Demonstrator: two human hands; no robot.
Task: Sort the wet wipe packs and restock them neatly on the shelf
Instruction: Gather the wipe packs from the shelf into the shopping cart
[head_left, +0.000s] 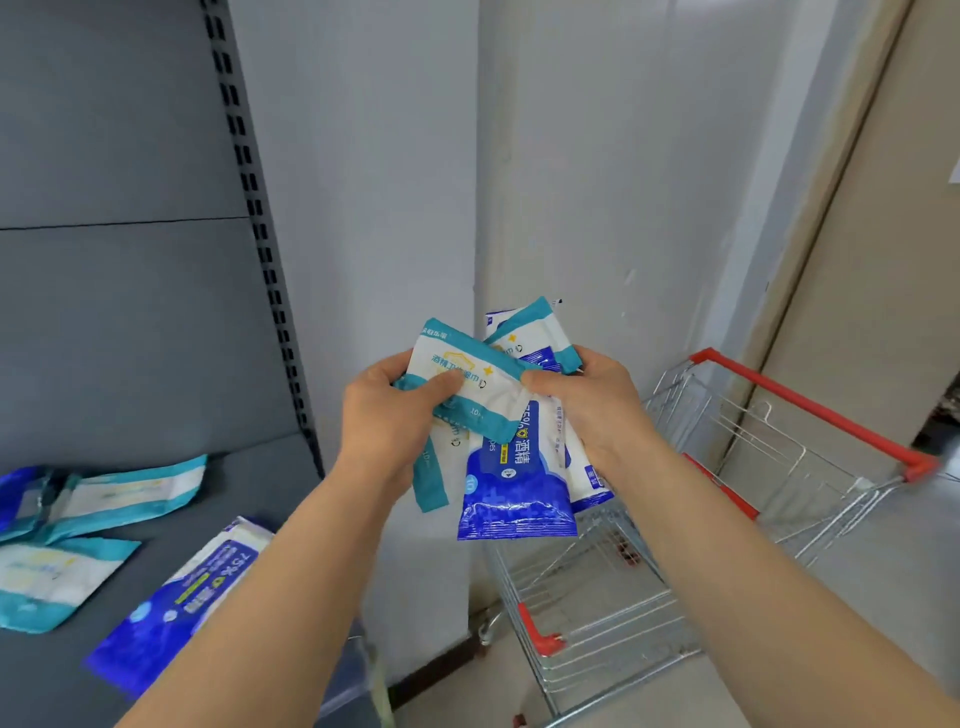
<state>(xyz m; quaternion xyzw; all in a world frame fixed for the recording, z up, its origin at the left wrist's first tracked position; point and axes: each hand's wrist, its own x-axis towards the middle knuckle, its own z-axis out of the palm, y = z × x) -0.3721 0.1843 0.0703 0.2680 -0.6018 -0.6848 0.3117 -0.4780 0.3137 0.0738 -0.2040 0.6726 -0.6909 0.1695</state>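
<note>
Held stock: a fan of wet wipe packs (498, 415), held in the air in front of the wall corner, between the shelf and the cart.
Top item: teal-edged pack (467, 379), white face with teal borders, lying crosswise over the others.
Hanging item: blue pack (514, 483), white top and blue lower half, pointing downward from the fan.
Rear item: second teal-edged pack (535, 332), sticking up behind the fan; more packs lie beneath, but they overlap too much to count.
Left hand (387, 415): grasping the left end of the top pack, thumb on its front, fingers curled behind.
Right hand (587, 410): grasping the rest of the fan, thumb pressed on the front at the top pack's right end.
Shelf (249, 483): dark grey board at lower left, with a grey back panel and a slotted upright (260, 234).
Stock on shelf: two teal packs (130, 491) lying flat and askew toward the left; one blue shelf pack (171, 597) near the front edge, partly covered by the left forearm; a blurred blue item at the far left edge.
Shopping cart (727, 467): wire basket with a red handle (810, 405), standing on the floor to the right of the shelf.
</note>
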